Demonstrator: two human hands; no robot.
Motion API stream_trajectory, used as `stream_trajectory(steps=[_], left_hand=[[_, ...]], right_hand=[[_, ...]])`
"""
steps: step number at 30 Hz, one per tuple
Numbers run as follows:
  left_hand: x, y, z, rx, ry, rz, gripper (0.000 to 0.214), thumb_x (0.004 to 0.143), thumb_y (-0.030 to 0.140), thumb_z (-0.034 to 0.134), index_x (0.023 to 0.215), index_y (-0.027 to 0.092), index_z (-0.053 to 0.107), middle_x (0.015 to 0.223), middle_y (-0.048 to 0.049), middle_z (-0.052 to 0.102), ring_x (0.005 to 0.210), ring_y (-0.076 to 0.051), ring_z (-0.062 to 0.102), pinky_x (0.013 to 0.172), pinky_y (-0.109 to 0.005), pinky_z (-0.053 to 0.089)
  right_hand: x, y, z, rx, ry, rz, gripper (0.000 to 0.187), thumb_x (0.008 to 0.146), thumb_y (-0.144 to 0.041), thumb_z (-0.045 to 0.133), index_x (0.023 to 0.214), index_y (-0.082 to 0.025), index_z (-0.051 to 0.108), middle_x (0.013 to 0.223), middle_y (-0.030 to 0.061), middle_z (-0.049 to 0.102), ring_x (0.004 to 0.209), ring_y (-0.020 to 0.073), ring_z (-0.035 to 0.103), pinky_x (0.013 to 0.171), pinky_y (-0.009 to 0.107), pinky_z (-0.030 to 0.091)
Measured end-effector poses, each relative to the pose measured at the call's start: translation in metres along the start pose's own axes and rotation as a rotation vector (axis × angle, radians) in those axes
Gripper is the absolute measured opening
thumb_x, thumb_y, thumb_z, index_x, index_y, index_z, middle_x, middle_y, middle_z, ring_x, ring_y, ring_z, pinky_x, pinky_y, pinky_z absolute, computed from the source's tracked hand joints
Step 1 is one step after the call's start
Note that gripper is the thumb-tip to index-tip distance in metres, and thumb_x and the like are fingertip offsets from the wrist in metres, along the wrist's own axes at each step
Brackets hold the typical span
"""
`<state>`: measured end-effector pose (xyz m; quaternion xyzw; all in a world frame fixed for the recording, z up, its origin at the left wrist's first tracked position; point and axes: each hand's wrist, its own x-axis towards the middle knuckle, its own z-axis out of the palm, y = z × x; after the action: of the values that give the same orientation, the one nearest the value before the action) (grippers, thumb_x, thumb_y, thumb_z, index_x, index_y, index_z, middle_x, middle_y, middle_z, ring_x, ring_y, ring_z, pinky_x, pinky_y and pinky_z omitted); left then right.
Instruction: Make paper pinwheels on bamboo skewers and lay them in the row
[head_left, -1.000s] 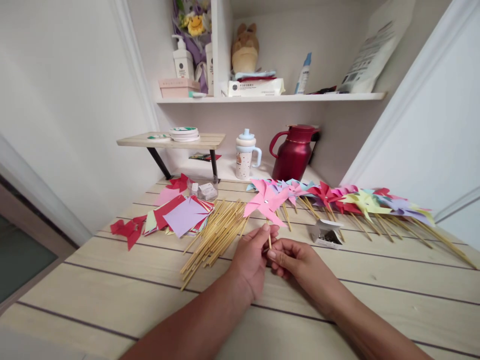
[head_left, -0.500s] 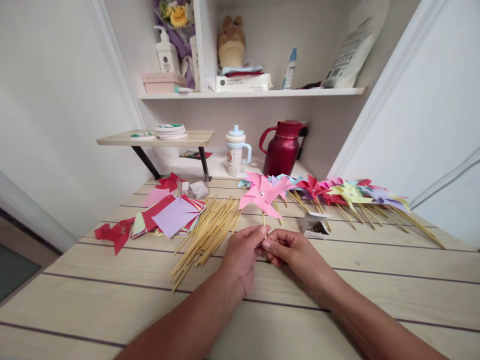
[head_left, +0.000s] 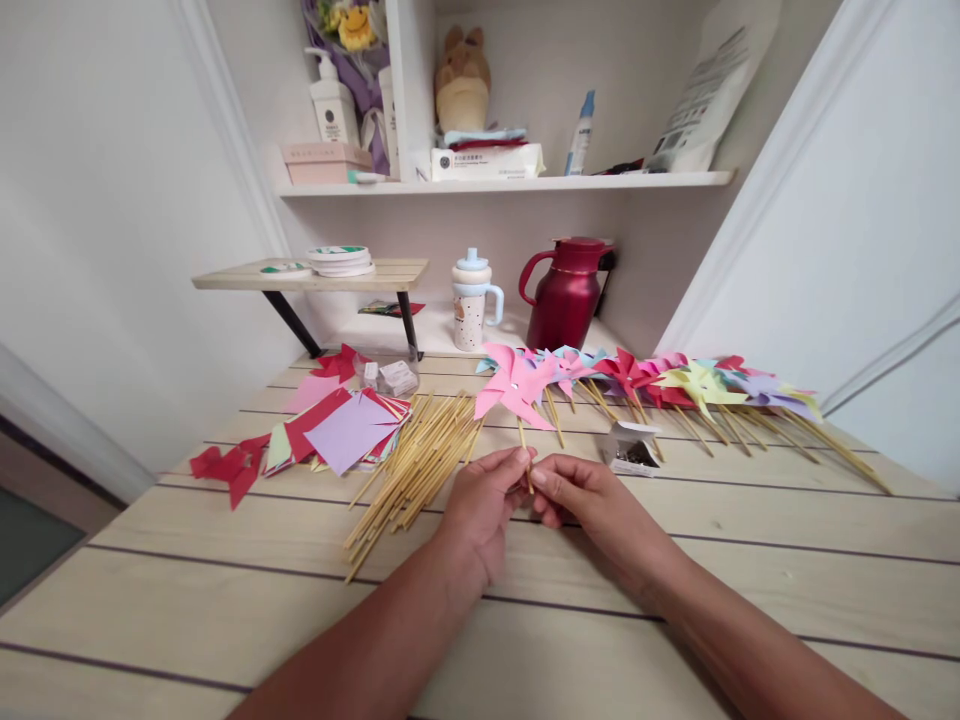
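Note:
A pink paper pinwheel (head_left: pixel 516 388) on a thin wooden stick stands before me, tilted slightly left. My left hand (head_left: pixel 489 500) pinches the stick below the paper blades. Close beside it, my right hand (head_left: pixel 568 490) grips the stick's lower end between thumb and fingers. To the left of my left hand lies a loose pile of wooden sticks (head_left: pixel 416 475). Just beyond my right hand is a small open white box (head_left: pixel 632 450) with small dark metal pieces inside. Several pinwheels in red, yellow, purple and blue (head_left: pixel 697 385) lie in a row at the back right.
Stacked coloured paper sheets (head_left: pixel 346 432) and red cut paper (head_left: pixel 231 468) lie at the left. A small raised shelf (head_left: pixel 247 277) carries rolls of tape. A spotted cup (head_left: pixel 470 312) and a red thermos jug (head_left: pixel 568 298) stand at the back, under a wall shelf (head_left: pixel 600 182).
The pink pinwheel has shifted slightly left and tilted, and more of its stick's lower end shows between my hands. Both hands have barely moved.

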<state>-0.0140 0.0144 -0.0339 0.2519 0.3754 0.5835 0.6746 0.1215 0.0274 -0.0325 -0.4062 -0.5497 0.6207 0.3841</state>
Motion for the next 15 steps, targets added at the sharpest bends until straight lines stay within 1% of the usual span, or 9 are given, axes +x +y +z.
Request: stream_trajectory(steps=[3,5,15], left_hand=[[0.001,-0.0008,-0.0001,-0.017,0.006,-0.021,0.031,0.062,0.032,0.087,0.08,0.01,0.074,0.078,-0.0064,0.069,0.069,-0.014,0.06,0.069,-0.027,0.048],[0.0014,-0.001,0.0001,-0.013,-0.01,-0.029,0.032,0.062,0.032,0.087,0.082,0.01,0.075,0.081,-0.0073,0.07,0.071,-0.014,0.061,0.071,-0.028,0.049],[0.001,0.0031,-0.0011,0.026,-0.074,-0.017,0.032,0.064,0.036,0.087,0.078,0.01,0.074,0.073,-0.0058,0.067,0.067,-0.013,0.059,0.069,-0.027,0.049]], right_hand=[[0.0002,0.0002,0.0001,0.0,0.019,0.012,0.037,0.067,-0.048,0.083,0.072,-0.016,0.065,0.06,-0.0024,0.059,0.054,0.009,0.046,0.055,0.024,0.035],[0.0004,0.0005,0.0002,0.007,0.033,0.004,0.037,0.067,-0.047,0.083,0.071,-0.016,0.065,0.059,-0.0027,0.058,0.054,0.009,0.045,0.055,0.024,0.034],[0.0048,0.0022,0.0016,0.05,0.054,-0.014,0.035,0.064,-0.044,0.083,0.066,-0.016,0.062,0.058,-0.0024,0.058,0.052,0.0096,0.046,0.054,0.025,0.035]])
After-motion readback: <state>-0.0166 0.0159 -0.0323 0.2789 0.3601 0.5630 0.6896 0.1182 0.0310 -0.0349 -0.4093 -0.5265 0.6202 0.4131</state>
